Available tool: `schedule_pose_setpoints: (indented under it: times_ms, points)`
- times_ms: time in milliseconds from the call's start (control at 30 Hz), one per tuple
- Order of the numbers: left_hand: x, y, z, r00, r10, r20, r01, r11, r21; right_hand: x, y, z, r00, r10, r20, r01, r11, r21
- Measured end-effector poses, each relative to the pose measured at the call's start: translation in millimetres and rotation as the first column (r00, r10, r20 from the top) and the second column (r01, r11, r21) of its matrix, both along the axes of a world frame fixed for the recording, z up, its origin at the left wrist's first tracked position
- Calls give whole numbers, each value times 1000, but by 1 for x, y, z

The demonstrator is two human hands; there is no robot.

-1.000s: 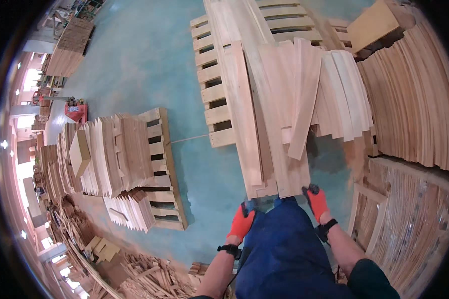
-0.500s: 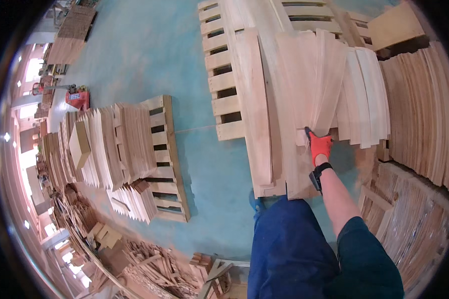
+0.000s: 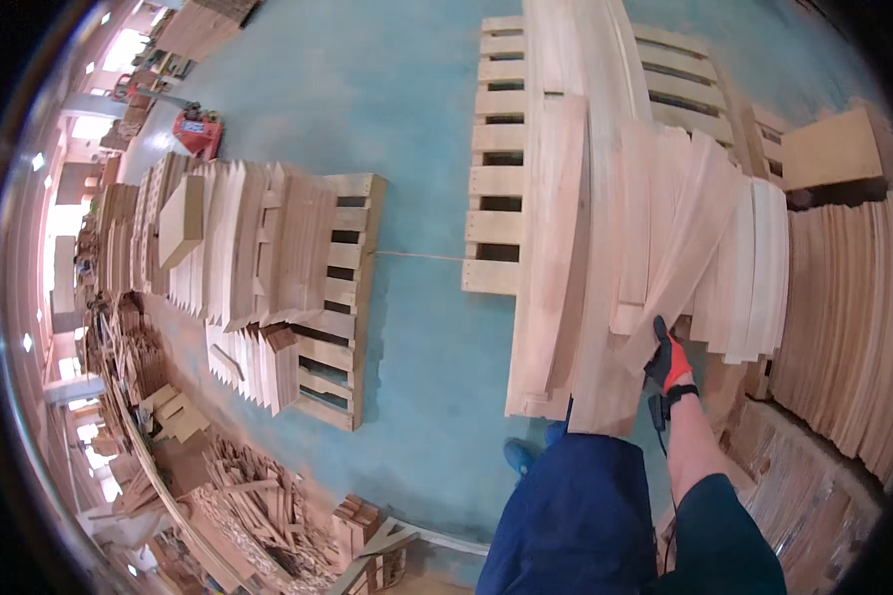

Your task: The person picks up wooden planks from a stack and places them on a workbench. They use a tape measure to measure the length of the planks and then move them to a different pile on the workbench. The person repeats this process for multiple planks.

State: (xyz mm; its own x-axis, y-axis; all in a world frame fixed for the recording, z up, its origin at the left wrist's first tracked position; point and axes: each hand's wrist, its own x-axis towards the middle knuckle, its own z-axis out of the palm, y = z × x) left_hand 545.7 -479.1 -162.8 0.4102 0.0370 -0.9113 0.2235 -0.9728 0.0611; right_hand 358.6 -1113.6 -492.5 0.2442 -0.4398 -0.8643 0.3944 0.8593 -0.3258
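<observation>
board (image 3: pixel 681 260) now more slanted, right hand (image 3: pixel 670 359) gripping

Your L hand: out of view | your R hand (image 3: pixel 671 359): some fingers hid. at slanted board (image 3: pixel 685 250) | long boards (image 3: pixel 566 50): cut off, top edge | pallet (image 3: pixel 490 279): partly hid. under them | far-L clutter (image 3: pixel 77 184): too sm. to ID

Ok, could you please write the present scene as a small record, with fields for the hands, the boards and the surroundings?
Right hand: red-and-black glove, at the lower right edge of a slanted board; grip unclear
Left hand: out of view
Beneath slanted board: other pale boards
Left side: pallet carrying stacked wood
Beyond that: red pallet jack
Lower left: heap of wood scraps
Floor: blue-green
</observation>
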Motion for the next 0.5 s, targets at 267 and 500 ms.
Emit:
schedule_pose_setpoints:
  times_ms: [267, 500]
  points:
    - [-52, 74, 23, 994, -100, -42, 98, 994, -53, -27, -2, 80, 999, 11, 32, -4, 976, -217]
    - [-67, 131, -95, 960, -129, 248, 172, 972, -158, -14, 50, 184, 835, 430, -344, -550, 688, -474]
